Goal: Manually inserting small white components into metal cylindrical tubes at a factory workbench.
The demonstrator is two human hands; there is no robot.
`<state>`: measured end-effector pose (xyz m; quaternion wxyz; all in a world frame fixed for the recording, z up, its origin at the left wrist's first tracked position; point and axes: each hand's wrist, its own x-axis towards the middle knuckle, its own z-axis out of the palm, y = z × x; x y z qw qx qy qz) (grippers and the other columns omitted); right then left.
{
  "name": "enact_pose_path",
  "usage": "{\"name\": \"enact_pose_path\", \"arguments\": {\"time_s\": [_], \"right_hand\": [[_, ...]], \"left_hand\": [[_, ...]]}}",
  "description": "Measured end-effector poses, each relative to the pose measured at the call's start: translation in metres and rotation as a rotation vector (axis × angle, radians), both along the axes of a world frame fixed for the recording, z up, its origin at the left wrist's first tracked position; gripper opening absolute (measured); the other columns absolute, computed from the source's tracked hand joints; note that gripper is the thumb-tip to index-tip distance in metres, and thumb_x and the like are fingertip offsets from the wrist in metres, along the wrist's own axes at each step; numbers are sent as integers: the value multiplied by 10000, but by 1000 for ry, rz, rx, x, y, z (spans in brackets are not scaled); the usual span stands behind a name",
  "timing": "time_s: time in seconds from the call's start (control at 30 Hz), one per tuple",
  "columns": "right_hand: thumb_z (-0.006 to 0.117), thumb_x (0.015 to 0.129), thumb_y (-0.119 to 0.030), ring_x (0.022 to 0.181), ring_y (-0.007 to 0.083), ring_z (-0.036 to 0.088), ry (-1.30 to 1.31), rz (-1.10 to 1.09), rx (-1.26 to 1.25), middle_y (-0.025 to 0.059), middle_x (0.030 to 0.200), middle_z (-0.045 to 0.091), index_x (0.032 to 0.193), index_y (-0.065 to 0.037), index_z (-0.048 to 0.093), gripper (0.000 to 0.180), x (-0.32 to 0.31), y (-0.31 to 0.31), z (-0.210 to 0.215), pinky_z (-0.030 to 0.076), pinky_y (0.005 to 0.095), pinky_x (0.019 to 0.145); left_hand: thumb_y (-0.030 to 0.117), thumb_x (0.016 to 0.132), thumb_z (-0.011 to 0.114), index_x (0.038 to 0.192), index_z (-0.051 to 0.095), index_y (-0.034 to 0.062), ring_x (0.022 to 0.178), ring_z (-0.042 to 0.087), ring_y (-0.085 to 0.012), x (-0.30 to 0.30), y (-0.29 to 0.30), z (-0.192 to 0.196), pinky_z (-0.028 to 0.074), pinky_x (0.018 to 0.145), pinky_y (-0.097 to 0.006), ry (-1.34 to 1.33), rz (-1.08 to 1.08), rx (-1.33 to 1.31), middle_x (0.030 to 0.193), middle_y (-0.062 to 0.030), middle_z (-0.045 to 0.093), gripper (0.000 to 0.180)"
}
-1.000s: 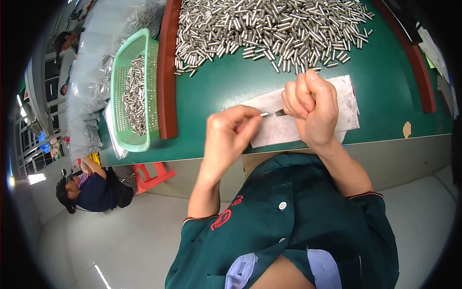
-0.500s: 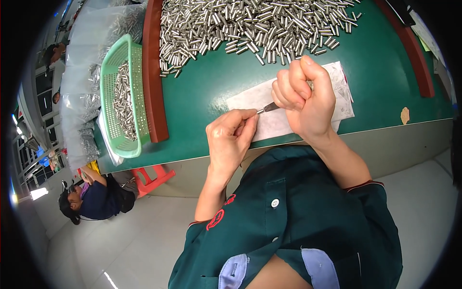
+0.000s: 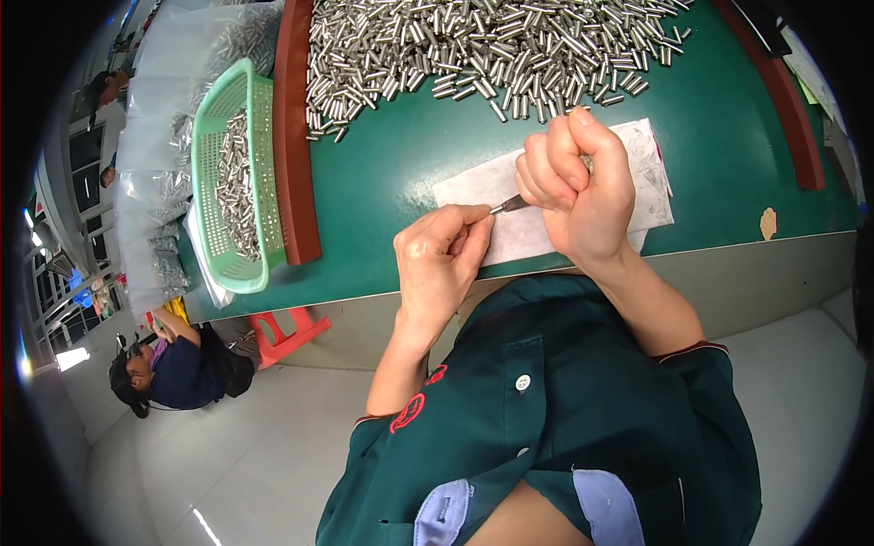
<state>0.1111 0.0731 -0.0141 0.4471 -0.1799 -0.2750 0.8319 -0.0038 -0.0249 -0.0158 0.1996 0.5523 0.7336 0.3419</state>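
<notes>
My left hand [image 3: 439,250] pinches a small silver metal tube [image 3: 496,210] between thumb and fingertips. My right hand [image 3: 587,187] is closed in a fist around a slim hand tool [image 3: 515,202]. Only the tool's dark, tapered front part shows; its handle is hidden in my palm. Its tip meets the end of the metal tube, though the exact contact is too small to make out. Both hands are over a smudged white sheet of paper [image 3: 648,173] on the green tabletop [image 3: 364,182]. Beyond them lies a large heap of similar metal tubes [image 3: 510,55].
A light green plastic basket [image 3: 262,182] of small metal pieces stands left of a red-brown rail [image 3: 296,164]. Clear bags [image 3: 146,155] of metal parts line the far left. Another rail [image 3: 797,127] edges the right side. A person [image 3: 182,364] sits near a red stool [image 3: 291,335].
The tabletop and its contents shift slightly in the picture. Both hands keep nearly the same pose, with the tool's tip still at the metal tube.
</notes>
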Motion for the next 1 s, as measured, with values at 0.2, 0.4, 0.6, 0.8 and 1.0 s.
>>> {"name": "enact_pose_path", "arguments": {"time_s": [0.2, 0.4, 0.6, 0.8, 1.0], "right_hand": [[293, 884, -225, 393, 70, 179, -23, -3, 20, -25, 418, 248, 494, -121, 249, 405, -1, -2, 1, 159, 233, 385], [270, 896, -240, 391, 74, 151, -43, 17, 63, -26, 410, 246, 507, -133, 249, 404, -1, -2, 2, 158, 240, 391], [288, 895, -224, 395, 72, 172, -14, 5, 31, -18, 417, 251, 501, -117, 254, 409, -3, -2, 2, 164, 238, 386], [310, 894, -213, 395, 65, 191, 4, -13, 16, -15, 420, 264, 494, -105, 261, 417, -2, -3, 1, 164, 233, 381], [272, 900, -234, 390, 77, 152, -30, 7, 52, -16, 413, 243, 511, -126, 252, 404, -1, -3, 2, 164, 241, 391]], "left_hand": [[20, 737, 625, 766, 586, -6, 469, 397, -44, 0, -1, 9, 340, 423, -220, -441, 140, -45, 565, 24, 499, 54], [104, 844, 525, 875, 497, 27, 525, 297, -50, -30, -4, 4, 258, 470, -179, -1560, -47, -120, 731, -60, 505, 87], [149, 829, 548, 825, 454, 37, 563, 275, -46, -28, -2, 6, 275, 502, -171, -1593, 8, -98, 682, 2, 356, 146], [148, 830, 545, 857, 487, 37, 592, 302, -80, -27, -2, 5, 252, 504, -198, -1285, -109, -5, 724, -23, 406, 129], [142, 827, 549, 849, 487, 35, 591, 306, -80, -31, -2, 0, 254, 504, -197, -1268, -69, -17, 717, -23, 404, 125]]}}
